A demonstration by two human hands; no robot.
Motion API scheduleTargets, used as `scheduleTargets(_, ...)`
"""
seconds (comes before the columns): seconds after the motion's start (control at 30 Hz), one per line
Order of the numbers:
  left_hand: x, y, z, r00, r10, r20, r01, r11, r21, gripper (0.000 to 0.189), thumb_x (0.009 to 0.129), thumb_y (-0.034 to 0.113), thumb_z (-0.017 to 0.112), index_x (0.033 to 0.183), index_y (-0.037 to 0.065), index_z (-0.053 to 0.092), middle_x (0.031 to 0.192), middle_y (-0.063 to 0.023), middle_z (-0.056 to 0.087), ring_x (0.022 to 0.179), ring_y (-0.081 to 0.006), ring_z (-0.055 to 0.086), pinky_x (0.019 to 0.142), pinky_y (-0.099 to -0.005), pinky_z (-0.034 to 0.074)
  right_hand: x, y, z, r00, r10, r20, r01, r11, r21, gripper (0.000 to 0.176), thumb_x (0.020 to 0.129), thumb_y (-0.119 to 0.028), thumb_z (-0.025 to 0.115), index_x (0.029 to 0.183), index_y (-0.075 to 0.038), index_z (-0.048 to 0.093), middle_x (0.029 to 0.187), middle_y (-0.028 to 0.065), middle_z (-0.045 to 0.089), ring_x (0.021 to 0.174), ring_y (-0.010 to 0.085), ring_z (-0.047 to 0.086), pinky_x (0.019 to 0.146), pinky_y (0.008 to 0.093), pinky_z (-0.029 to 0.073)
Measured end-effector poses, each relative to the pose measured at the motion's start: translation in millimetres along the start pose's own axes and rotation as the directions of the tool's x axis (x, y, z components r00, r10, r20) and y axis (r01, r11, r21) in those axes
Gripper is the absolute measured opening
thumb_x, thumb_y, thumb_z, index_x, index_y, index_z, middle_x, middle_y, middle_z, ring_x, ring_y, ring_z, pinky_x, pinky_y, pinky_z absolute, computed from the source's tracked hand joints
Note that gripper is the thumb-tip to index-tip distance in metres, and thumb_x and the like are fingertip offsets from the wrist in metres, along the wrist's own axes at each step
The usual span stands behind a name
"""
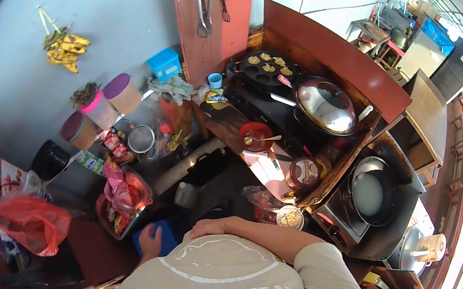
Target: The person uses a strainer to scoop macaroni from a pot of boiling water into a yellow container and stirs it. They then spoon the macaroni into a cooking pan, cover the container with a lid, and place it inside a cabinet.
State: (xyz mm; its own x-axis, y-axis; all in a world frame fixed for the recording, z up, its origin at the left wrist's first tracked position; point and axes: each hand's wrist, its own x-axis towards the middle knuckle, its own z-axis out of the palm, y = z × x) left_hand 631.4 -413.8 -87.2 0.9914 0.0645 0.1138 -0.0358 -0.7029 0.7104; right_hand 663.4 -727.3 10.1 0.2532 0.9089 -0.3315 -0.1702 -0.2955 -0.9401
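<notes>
My left hand is low at my side, thumb and fingers apart and nothing in them, beside a blue surface. A metal tray holding pink and red plastic packets lies just beyond it. My right hand rests against the front of my beige shirt, with the forearm crossing my body. Its fingers lie loosely on the cloth, their tips partly hidden, with no object showing in them. Ahead of my right forearm stands a tub of pale crumbly food.
On the stove, a moulded pan holds several fritters beside a lidded wok. A red bowl with a spoon and a round container stand nearer. At right, a black wok holds pale liquid. Bananas hang left.
</notes>
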Motion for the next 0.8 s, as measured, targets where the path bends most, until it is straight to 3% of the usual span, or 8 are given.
scheduleTargets(0.07,86.3,43.8,41.7,0.97,0.195,0.143,-0.203,0.978,0.039,0.028,0.084,0.023,0.069,0.1,0.0,0.066,0.097,-0.0175,0.068,0.088,-0.0329,0.066,0.08,-0.0402,0.052,0.4,12.0,-7.6,0.918,-0.349,-0.188,0.386,0.894,0.225,0.053,0.095,-0.045,0.046,0.103,0.004,0.064,0.096,0.0112,0.067,0.09,0.0179,0.056,0.086,0.0369,0.041)
scheduleTargets(0.2,255.4,124.8,125.3,0.858,0.373,0.352,-0.407,0.913,0.025,0.024,0.081,0.021,0.068,0.097,0.004,0.064,0.096,-0.0148,0.069,0.091,-0.0366,0.065,0.081,-0.0422,0.052,-26.0,30.3,-56.9,0.858,-0.334,-0.391,0.415,0.899,0.142,0.049,0.096,-0.042,0.045,0.103,0.003,0.063,0.094,0.0115,0.066,0.087,0.0177,0.055,0.085,0.0371,0.04)
scheduleTargets(0.27,340.0,156.8,171.4,0.825,0.387,0.412,-0.436,0.899,0.028,0.029,0.08,0.022,0.069,0.102,0.004,0.063,0.099,-0.0147,0.068,0.097,-0.0364,0.064,0.084,-0.0422,0.051,-56.7,31.5,-99.8,0.926,-0.112,-0.362,0.146,0.987,0.069,0.046,0.097,-0.042,0.043,0.104,0.0,0.062,0.101,0.0126,0.063,0.096,0.0195,0.056,0.091,0.0353,0.039)
scheduleTargets(0.37,458.3,205.9,235.5,0.779,0.476,0.407,-0.567,0.813,0.132,0.042,0.079,0.022,0.071,0.116,0.006,0.058,0.12,-0.0166,0.059,0.109,-0.0355,0.059,0.088,-0.0445,0.049,-66.4,53.4,-149.3,0.902,0.041,-0.43,0.085,0.96,0.268,0.047,0.097,-0.044,0.041,0.105,-0.003,0.061,0.106,0.0138,0.061,0.103,0.0243,0.055,0.096,0.0341,0.038)
scheduleTargets(0.47,540.6,267.1,277.9,0.78,0.357,0.513,-0.55,0.782,0.292,0.063,0.078,0.02,0.073,0.134,0.011,0.045,0.136,-0.0155,0.049,0.114,-0.0349,0.057,0.091,-0.0465,0.049,-58.9,31.0,-188.7,0.719,-0.103,-0.688,0.314,0.93,0.19,0.049,0.096,-0.046,0.043,0.106,-0.001,0.06,0.108,0.0163,0.061,0.106,0.0273,0.055,0.096,0.0339,0.038)
scheduleTargets(0.5,563.9,269.7,295.0,0.767,0.35,0.538,-0.557,0.779,0.287,0.063,0.078,0.02,0.073,0.134,0.011,0.045,0.136,-0.0155,0.049,0.114,-0.0349,0.057,0.091,-0.0465,0.049,-60.4,22.0,-204.0,0.734,-0.07,-0.675,0.328,0.908,0.263,0.05,0.094,-0.046,0.045,0.107,0.0,0.06,0.108,0.0169,0.062,0.109,0.0278,0.054,0.098,0.0342,0.037)
scheduleTargets(0.57,602.2,270.1,325.0,0.66,0.552,0.51,-0.726,0.643,0.244,0.075,0.077,0.019,0.074,0.142,0.014,0.036,0.14,-0.0128,0.047,0.115,-0.0335,0.057,0.092,-0.0459,0.05,-54.0,37.4,-225.8,0.726,-0.031,-0.687,0.348,0.878,0.328,0.052,0.093,-0.047,0.05,0.112,0.001,0.06,0.112,0.0181,0.062,0.115,0.0282,0.052,0.101,0.0352,0.035)
scheduleTargets(0.8,638.9,296.6,363.5,0.594,0.195,0.781,-0.736,0.523,0.43,0.086,0.076,0.021,0.076,0.148,0.017,0.029,0.15,-0.0087,0.038,0.122,-0.0309,0.054,0.097,-0.0459,0.049,-57.2,53.5,-256.9,0.694,0.075,-0.716,0.249,0.908,0.336,0.058,0.093,-0.049,0.05,0.123,-0.001,0.06,0.128,0.0197,0.058,0.127,0.0296,0.047,0.108,0.0372,0.032)
